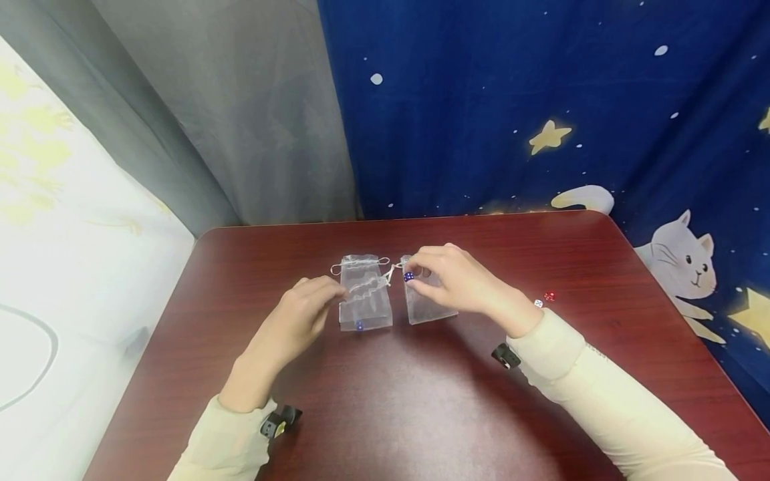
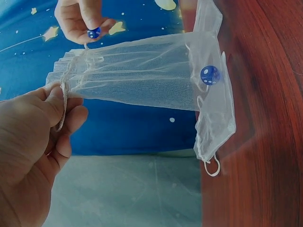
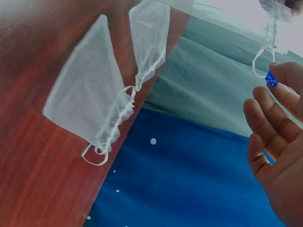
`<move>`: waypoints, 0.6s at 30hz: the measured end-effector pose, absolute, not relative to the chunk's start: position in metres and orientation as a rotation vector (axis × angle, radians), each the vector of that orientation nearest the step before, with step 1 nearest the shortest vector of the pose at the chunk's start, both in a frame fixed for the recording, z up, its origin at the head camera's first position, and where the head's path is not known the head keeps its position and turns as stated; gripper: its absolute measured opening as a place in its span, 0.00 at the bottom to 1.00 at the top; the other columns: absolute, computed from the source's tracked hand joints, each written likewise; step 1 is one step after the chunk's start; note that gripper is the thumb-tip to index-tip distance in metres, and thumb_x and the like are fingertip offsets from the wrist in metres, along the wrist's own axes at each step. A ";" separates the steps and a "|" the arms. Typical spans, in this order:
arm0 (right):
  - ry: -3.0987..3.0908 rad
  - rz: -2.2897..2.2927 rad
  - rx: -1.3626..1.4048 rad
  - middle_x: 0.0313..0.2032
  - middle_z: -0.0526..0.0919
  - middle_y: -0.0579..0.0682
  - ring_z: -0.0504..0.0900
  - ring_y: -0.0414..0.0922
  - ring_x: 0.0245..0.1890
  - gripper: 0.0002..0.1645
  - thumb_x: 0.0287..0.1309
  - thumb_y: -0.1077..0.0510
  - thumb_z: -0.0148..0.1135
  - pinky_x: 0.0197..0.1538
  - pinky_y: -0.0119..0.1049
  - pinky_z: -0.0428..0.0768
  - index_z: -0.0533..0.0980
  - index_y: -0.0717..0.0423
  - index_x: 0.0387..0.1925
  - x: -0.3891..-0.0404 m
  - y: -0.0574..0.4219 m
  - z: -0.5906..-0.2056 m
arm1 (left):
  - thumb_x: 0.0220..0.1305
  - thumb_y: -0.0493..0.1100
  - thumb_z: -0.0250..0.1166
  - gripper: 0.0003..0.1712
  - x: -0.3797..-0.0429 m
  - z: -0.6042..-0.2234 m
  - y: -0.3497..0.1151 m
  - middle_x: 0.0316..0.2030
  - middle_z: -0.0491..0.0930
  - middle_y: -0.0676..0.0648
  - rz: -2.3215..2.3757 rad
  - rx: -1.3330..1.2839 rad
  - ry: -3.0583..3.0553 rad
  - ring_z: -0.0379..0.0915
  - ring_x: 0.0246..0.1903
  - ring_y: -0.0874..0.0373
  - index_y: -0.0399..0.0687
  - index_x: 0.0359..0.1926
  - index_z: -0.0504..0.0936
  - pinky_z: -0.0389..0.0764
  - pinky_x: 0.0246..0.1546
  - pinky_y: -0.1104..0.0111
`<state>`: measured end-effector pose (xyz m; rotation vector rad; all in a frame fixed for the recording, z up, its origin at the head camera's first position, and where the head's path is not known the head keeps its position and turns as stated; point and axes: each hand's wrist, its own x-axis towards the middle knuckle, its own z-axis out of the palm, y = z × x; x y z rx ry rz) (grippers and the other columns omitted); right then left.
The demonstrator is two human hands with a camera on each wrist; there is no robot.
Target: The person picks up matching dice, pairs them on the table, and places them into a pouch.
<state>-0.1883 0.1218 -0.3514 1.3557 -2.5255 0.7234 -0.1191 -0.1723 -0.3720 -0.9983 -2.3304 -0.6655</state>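
My left hand (image 1: 303,310) pinches the drawstring end of a sheer white pouch (image 2: 137,73), which hangs down towards the table. A blue die (image 2: 209,74) with white pips shows through the mesh at the pouch's lower end. Between thumb and index finger, my right hand (image 1: 460,277) holds another blue die (image 3: 271,79), close to the pouch's gathered top; its other fingers are spread loosely. Another sheer pouch (image 1: 359,262) lies behind the held one in the head view. A further pouch (image 3: 87,87) rests flat under my right hand, its white cord loops out.
On the dark red table (image 1: 385,414), a white die (image 1: 538,303) and a red die (image 1: 550,296) lie beside my right wrist. A blue star-patterned curtain (image 1: 481,120) and a grey curtain (image 1: 259,120) hang behind the table's far edge.
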 end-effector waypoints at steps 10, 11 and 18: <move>-2.493 0.745 1.382 0.35 0.84 0.43 0.81 0.40 0.36 0.08 0.61 0.56 0.69 0.42 0.40 0.77 0.84 0.51 0.43 -0.188 0.117 -0.341 | 0.54 0.20 0.66 0.15 -0.118 -0.373 -0.171 0.36 0.85 0.48 -0.665 -1.001 -2.336 0.81 0.36 0.53 0.40 0.39 0.84 0.80 0.36 0.60; -2.493 0.746 1.384 0.35 0.84 0.43 0.81 0.40 0.36 0.08 0.62 0.56 0.69 0.42 0.40 0.77 0.84 0.51 0.42 -0.188 0.116 -0.341 | 0.55 0.20 0.67 0.15 -0.118 -0.373 -0.171 0.36 0.85 0.48 -0.665 -1.000 -2.335 0.81 0.36 0.53 0.40 0.39 0.84 0.80 0.36 0.60; -2.471 0.764 1.415 0.34 0.84 0.44 0.82 0.40 0.36 0.08 0.60 0.56 0.70 0.42 0.39 0.75 0.84 0.52 0.42 -0.185 0.107 -0.335 | 0.57 0.25 0.70 0.11 -0.117 -0.373 -0.167 0.35 0.85 0.49 -0.674 -0.995 -2.341 0.80 0.34 0.54 0.42 0.39 0.84 0.79 0.34 0.60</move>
